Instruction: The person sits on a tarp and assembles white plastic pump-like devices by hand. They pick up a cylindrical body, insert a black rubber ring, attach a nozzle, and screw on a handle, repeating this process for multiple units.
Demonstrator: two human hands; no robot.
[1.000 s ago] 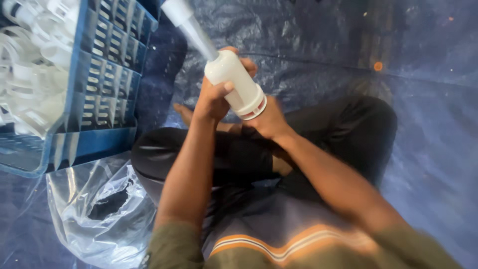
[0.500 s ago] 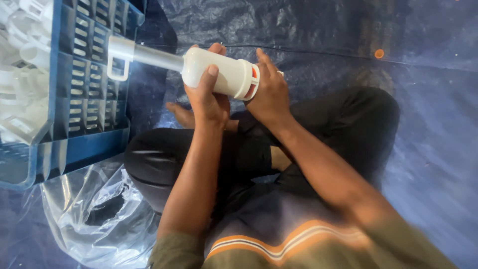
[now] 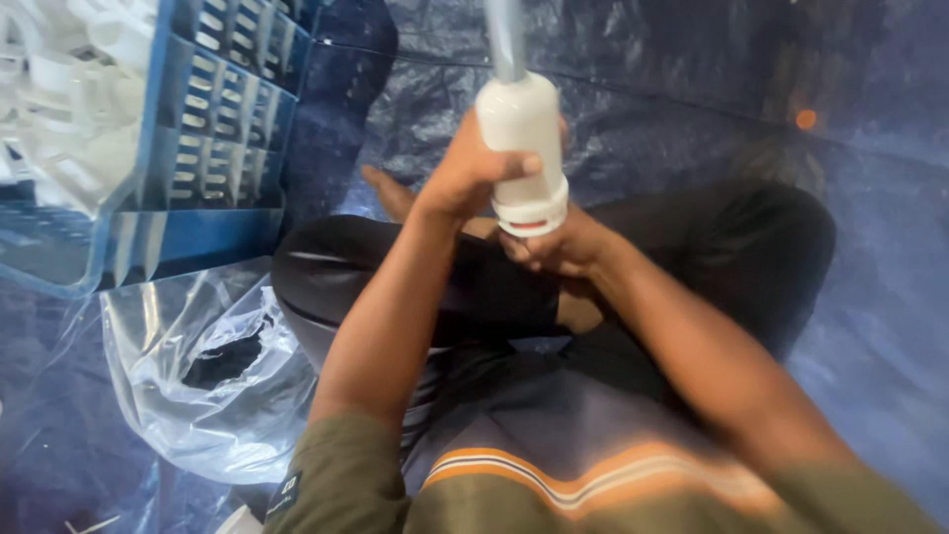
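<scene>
Sitting cross-legged on the blue tarpaulin (image 3: pixel 692 89) beside the blue plastic crate (image 3: pixel 198 168), we hold the white filter housing (image 3: pixel 521 148) upright above our lap: left hand (image 3: pixel 465 178) wrapped around its body to steady it, right hand (image 3: pixel 559 247) gripping its ribbed base cap (image 3: pixel 534 213).

The plastic canister (image 3: pixel 521 148) is white (with a thin red ring near its base), the crate (image 3: pixel 213 148) is blue, and the tarp (image 3: pixel 672 79) is dark blue.

Blue tarp (image 3: pixel 692 89) under crate (image 3: pixel 198 198), bag (image 3: pixel 198 366)
</scene>
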